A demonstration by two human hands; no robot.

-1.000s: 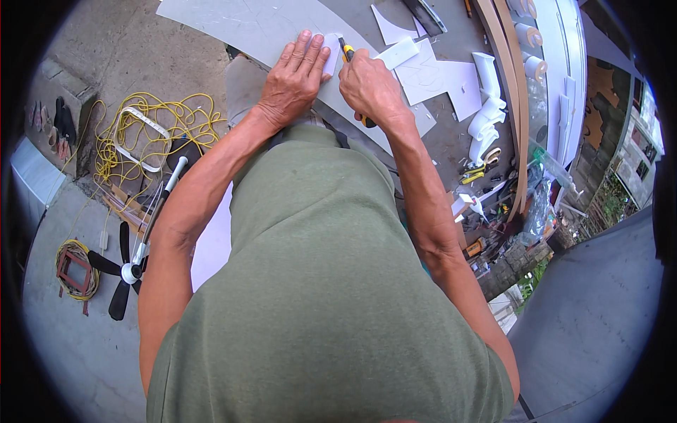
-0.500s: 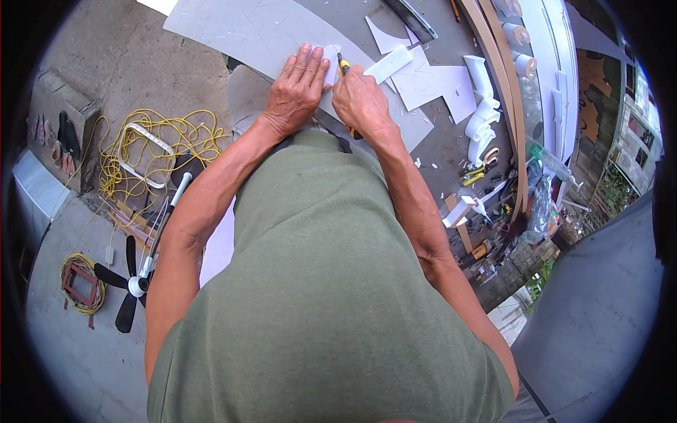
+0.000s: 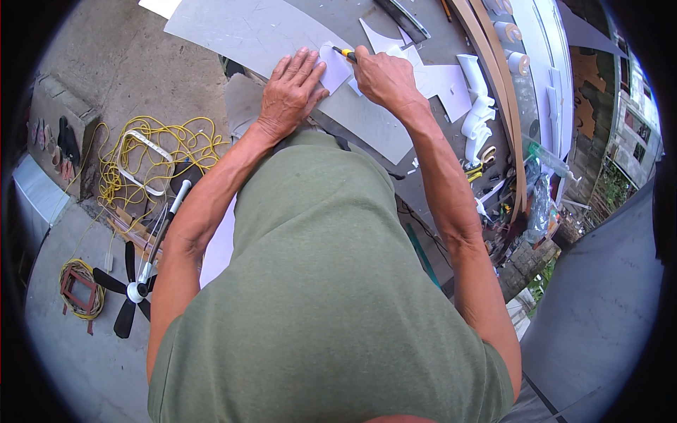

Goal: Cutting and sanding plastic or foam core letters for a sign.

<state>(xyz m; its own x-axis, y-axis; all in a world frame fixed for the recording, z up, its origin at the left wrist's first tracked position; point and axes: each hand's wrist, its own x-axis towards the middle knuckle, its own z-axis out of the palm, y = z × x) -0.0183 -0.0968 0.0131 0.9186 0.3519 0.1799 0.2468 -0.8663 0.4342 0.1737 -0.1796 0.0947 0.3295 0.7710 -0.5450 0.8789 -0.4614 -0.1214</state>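
Close — cutter (image 3: 347, 54), edge of white piece (image 3: 335, 70)

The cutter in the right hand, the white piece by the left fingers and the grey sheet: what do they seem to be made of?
Cutter: probably a plastic handle, given its solid yellow and black colours; finish unclear.
White piece: perhaps plastic or foam board; matte, flat, evenly pale.
Grey sheet: possibly plastic or laminate; smooth, dull, with thin scratch-like lines.
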